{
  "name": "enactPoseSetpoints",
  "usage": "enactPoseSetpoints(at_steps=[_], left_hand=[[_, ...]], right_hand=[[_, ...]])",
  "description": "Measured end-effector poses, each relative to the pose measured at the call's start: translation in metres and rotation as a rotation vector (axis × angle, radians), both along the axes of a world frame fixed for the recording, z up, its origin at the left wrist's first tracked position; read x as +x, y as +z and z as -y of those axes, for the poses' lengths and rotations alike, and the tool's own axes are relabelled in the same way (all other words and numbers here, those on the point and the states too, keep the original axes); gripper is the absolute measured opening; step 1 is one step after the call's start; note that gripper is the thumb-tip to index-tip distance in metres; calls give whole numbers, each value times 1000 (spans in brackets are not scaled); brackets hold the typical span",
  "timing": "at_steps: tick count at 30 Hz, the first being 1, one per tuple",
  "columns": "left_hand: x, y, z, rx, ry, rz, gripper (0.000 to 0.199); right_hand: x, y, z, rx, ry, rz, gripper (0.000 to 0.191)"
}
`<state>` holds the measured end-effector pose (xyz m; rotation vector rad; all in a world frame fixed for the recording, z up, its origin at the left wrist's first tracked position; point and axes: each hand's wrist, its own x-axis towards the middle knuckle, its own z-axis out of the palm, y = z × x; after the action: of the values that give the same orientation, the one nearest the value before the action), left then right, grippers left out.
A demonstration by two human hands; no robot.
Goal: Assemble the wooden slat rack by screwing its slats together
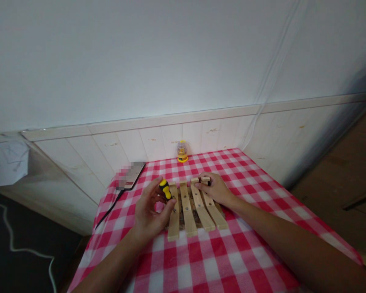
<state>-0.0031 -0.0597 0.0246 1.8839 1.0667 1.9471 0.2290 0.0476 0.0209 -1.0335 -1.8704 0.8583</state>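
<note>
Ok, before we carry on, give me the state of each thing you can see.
Yellow-black screwdriver: held in the left hand, handle tilted; tip not discernible.
Wooden slats: four, side by side, screw heads showing.
Right hand: gripping the two rightmost slats' far ends.
Clear-topped container: upright.
Phone: lying down, cable at its near end.
Checked tablecloth: spread out.

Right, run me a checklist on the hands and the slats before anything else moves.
1. Yellow-and-black tool handle in the left hand: ok, held between thumb and fingers.
2. Tool's tip seated: cannot tell, it is not clearly visible.
3. Right hand on the wooden slats: ok, at the far ends of the right-hand ones.
4. Screws fully driven: cannot tell, too small.
5. Phone apart from the slats: ok, lying to their left.
6. Yellow container upright: ok, near the wall.
</note>
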Motion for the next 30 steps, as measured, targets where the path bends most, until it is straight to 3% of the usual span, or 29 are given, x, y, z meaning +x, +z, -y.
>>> enactPoseSetpoints(at_steps=[21, 30], left_hand=[[-3, -1, 3, 9, 3, -134, 70], [-1, 7, 7, -18, -18, -127, 68]], right_hand=[[-1, 3, 1, -1, -5, 5, 14], [0, 1, 0, 1, -10, 10, 14]])
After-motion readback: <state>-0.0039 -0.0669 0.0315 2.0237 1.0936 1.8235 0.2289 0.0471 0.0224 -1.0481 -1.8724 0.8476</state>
